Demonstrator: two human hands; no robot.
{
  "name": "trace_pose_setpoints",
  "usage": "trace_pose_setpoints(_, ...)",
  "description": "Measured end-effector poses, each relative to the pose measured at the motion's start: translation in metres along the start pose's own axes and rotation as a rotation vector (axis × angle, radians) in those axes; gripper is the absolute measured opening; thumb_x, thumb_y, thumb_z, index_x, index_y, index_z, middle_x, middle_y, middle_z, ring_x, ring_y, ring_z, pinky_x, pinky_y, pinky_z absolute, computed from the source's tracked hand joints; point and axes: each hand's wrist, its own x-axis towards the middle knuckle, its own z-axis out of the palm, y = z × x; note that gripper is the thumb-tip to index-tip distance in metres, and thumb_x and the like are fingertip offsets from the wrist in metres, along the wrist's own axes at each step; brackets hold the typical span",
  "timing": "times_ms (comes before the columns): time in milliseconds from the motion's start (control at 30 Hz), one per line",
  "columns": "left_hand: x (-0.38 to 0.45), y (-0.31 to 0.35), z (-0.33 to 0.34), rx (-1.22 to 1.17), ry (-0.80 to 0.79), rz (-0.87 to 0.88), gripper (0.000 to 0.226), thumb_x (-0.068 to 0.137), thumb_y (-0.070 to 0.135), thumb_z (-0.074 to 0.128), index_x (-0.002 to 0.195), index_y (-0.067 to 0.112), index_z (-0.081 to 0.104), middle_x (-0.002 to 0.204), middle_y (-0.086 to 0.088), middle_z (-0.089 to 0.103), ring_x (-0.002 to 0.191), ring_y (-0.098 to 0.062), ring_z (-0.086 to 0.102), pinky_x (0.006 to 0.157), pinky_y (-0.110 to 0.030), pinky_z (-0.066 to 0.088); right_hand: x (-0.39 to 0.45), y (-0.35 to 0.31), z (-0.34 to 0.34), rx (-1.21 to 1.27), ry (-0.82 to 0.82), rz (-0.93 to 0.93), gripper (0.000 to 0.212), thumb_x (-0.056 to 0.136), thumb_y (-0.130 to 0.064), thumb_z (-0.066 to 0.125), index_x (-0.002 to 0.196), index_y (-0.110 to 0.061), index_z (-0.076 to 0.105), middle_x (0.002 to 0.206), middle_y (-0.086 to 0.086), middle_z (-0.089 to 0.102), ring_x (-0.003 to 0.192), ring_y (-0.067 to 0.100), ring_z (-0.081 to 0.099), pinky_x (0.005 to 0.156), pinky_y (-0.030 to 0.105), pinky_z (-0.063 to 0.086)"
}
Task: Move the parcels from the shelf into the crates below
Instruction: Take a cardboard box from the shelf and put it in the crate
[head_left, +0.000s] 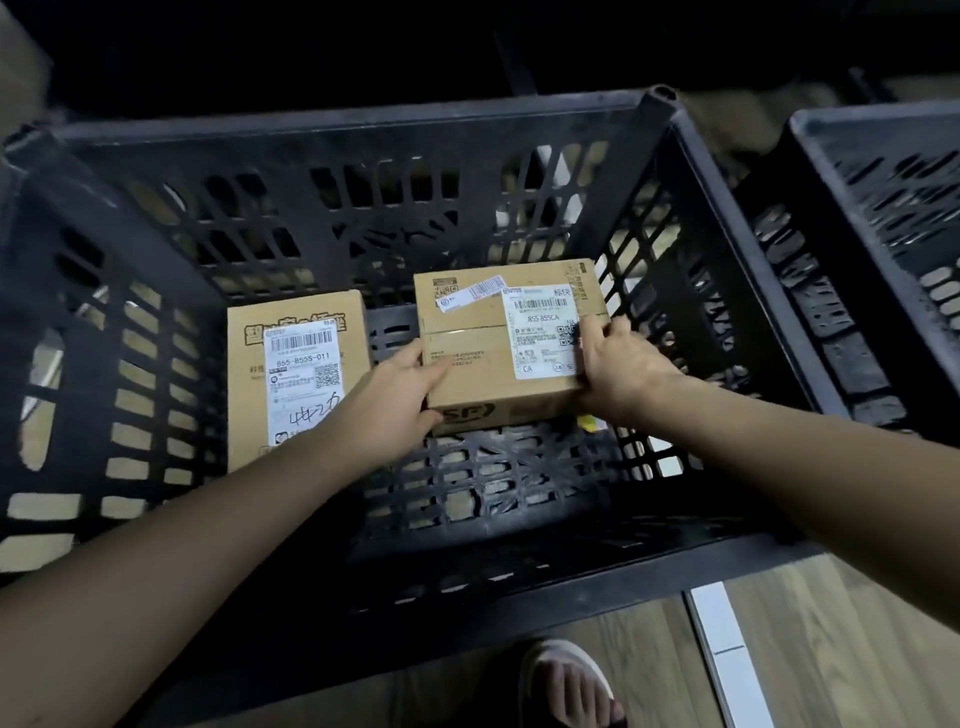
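Dim overall, lit from above and behind the camera. Brightest on the white labels (540, 327) (text partly legible, slightly washed out). Deep black beyond the crate (363, 130), detail lost. Soft, grainy focus throughout. Wide-angle bending at the edges, smeared in the corners.

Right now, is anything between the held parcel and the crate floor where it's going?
Nothing visible. Both hands, left hand and right hand, grip the held parcel inside the crate; the other parcel lies apart, to its left.
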Motion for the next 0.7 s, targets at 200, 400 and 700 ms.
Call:
trace_pose_setpoints(200,0.002,-0.006,0.007,0.081,-0.007,0.057,0.068,0.091,0.023,0.06,0.149,0.018,0.025,0.156,0.001,0.012,0.133,-0.023,0.036,0.107,-0.028,0.031,0.002,-0.002,0.002,-0.133,0.031,-0.025,0.06,0.09,-0.016,0.058,0.136,-0.003,0.022,0.134,0.024,0.03,0.118,0.035,0.043,0.095,0.037,0.04)
trace_pose_setpoints(400,0.006,-0.009,0.01,0.213,-0.064,0.073,0.071,0.093,0.037,0.054,0.151,0.025,0.014,0.157,-0.004,0.001,0.139,-0.025,0.022,0.11,-0.036,0.032,0.004,-0.008,-0.003,-0.548,0.102,-0.234,0.082,0.085,-0.011,0.06,0.146,-0.001,0.005,0.151,0.023,0.01,0.13,0.038,0.032,0.104,0.038,0.033)
trace_pose_setpoints(700,0.008,-0.016,0.013,0.296,-0.105,0.068,0.075,0.095,0.03,0.053,0.151,0.031,0.004,0.157,-0.005,-0.018,0.143,-0.026,0.01,0.109,-0.035,0.03,0.008,-0.009,0.005,-0.604,0.068,-0.234,0.085,0.086,-0.008,0.056,0.145,0.005,-0.003,0.15,0.03,0.005,0.131,0.043,0.027,0.109,0.04,0.025)
